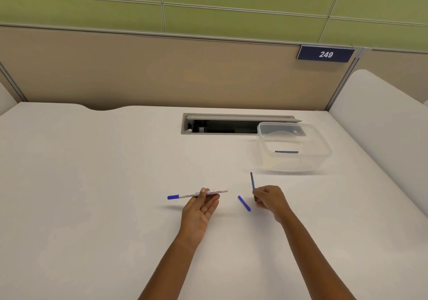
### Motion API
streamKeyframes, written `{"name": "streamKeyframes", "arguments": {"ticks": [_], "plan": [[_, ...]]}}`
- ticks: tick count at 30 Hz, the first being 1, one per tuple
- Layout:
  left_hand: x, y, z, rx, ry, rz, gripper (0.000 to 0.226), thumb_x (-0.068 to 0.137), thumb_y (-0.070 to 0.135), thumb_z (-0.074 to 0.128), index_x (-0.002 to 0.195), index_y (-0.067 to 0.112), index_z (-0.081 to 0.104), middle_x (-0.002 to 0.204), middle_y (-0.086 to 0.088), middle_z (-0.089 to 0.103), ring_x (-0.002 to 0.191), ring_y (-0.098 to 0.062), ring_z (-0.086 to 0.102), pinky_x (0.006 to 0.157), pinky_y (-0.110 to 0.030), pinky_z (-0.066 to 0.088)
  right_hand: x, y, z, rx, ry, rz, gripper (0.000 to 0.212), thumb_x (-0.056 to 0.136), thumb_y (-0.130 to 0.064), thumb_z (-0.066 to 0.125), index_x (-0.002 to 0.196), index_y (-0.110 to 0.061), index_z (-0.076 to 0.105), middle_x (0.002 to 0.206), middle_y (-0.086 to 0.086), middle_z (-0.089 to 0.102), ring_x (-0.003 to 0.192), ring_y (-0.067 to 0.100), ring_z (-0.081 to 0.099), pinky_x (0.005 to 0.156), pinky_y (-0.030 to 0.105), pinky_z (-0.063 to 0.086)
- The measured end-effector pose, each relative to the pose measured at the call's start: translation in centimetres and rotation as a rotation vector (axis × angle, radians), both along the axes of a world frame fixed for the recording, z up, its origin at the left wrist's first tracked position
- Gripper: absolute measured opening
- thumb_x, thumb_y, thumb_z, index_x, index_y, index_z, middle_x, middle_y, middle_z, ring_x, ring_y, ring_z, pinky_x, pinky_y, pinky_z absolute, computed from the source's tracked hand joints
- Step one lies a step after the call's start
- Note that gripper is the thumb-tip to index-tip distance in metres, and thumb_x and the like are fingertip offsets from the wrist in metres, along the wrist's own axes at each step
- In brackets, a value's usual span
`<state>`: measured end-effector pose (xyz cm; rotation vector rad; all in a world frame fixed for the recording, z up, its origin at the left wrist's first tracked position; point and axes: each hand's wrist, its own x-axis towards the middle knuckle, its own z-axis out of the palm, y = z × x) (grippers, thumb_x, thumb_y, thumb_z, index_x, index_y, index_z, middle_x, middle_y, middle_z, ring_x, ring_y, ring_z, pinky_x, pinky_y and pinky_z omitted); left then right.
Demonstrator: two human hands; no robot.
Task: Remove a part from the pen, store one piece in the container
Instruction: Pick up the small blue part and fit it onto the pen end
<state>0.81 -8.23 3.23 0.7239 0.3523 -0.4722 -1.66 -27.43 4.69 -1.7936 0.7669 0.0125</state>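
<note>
My left hand (199,208) holds a white pen barrel (196,193) with a blue cap end pointing left, pinched between thumb and fingers just above the desk. My right hand (269,199) is closed around a thin blue refill (252,180) that sticks up and away from the fingers. A short blue pen piece (244,203) lies on the desk between my two hands. A clear plastic container (294,160) stands at the back right, with a thin blue rod (286,151) lying inside it.
The white desk (92,183) is bounded by a tan partition at the back and a white divider (379,119) on the right. An open cable slot (222,124) is sunk into the desk just behind and left of the container.
</note>
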Motion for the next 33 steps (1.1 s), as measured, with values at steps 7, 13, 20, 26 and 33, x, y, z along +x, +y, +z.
{"name": "streamKeyframes", "arguments": {"ticks": [7, 13, 20, 26, 33], "plan": [[-0.5, -0.4, 0.5, -0.020, 0.013, 0.032, 0.013, 0.091, 0.008, 0.050, 0.084, 0.003, 0.060, 0.063, -0.007, 0.074, 0.061, -0.016, 0.072, 0.054, -0.022, 0.059, -1.0, 4.4, 2.4, 0.587, -0.322, -0.004, 0.009, 0.086, 0.002, 0.051, 0.081, -0.006, 0.053, 0.068, 0.007, 0.062, 0.062, 0.016, 0.065, 0.062, 0.024, 0.059], [-0.6, -0.4, 0.9, -0.069, 0.053, 0.089, 0.015, 0.092, 0.007, 0.050, 0.082, 0.002, 0.060, 0.060, -0.008, 0.073, 0.058, -0.016, 0.072, 0.052, -0.023, 0.059, -1.4, 6.1, 2.5, 0.651, -0.444, -0.009, 0.009, 0.088, -0.002, 0.053, 0.086, -0.011, 0.054, 0.081, 0.008, 0.065, 0.072, 0.019, 0.068, 0.066, 0.024, 0.059], [-0.6, -0.4, 1.0, -0.098, 0.077, 0.102, 0.015, 0.091, 0.008, 0.050, 0.082, 0.001, 0.060, 0.061, -0.009, 0.073, 0.058, -0.016, 0.072, 0.050, -0.022, 0.058, -1.4, 6.5, 2.5, 0.656, -0.508, -0.052, 0.008, 0.090, -0.004, 0.050, 0.087, -0.011, 0.053, 0.084, 0.010, 0.064, 0.068, 0.017, 0.069, 0.065, 0.023, 0.059], [-0.7, -0.5, 1.1, -0.107, 0.093, 0.114, 0.015, 0.091, 0.007, 0.050, 0.083, 0.001, 0.060, 0.061, -0.009, 0.073, 0.058, -0.017, 0.072, 0.051, -0.023, 0.059, -1.2, 6.8, 2.5, 0.461, -0.494, 0.022, 0.012, 0.087, -0.001, 0.056, 0.085, -0.013, 0.054, 0.081, 0.005, 0.059, 0.066, 0.015, 0.065, 0.063, 0.018, 0.057], [-0.9, -0.4, 1.9, -0.183, 0.183, 0.121, 0.017, 0.091, 0.008, 0.050, 0.082, -0.001, 0.060, 0.059, -0.012, 0.073, 0.055, -0.019, 0.071, 0.051, -0.026, 0.059, -0.3, 6.2, 3.0, 0.087, -0.427, 0.237, 0.019, 0.086, -0.006, 0.057, 0.080, -0.024, 0.059, 0.080, 0.001, 0.064, 0.069, 0.013, 0.063, 0.066, 0.018, 0.056]]}}
